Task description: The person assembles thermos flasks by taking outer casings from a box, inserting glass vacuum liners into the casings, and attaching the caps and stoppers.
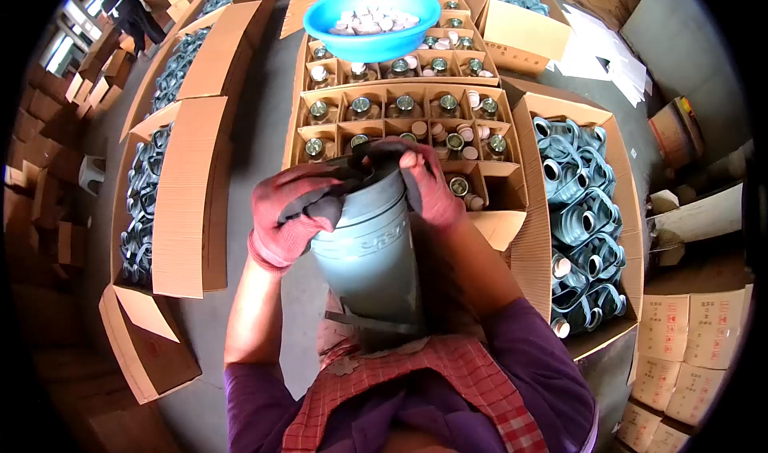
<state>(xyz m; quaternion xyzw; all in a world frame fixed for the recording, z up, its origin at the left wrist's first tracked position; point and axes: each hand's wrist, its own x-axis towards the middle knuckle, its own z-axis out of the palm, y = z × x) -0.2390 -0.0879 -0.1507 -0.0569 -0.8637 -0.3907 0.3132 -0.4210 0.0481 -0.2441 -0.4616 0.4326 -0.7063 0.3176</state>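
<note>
Both of my hands wear red gloves with dark grey palms. My left hand [294, 213] is closed on the left side of the upper rim of a large blue-grey jar [368, 253]. My right hand [432, 187] grips the same rim from the right, thumb up. The jar is held upright close to my apron [416, 373], with raised rings below its rim and a thin strap low on its side. Gloves partly hide its mouth. Just beyond my hands stands a divided carton [512, 193] of glass jars with metallic-looking tops and loose whitish caps.
A blue basin [316, 33] of whitish caps rests on the farther cartons. To the right, an open carton [538, 213] holds teal jars. More open cartons [188, 213] line the left. Stacked boxes [692, 325] stand at right; a person [132, 13] is far left.
</note>
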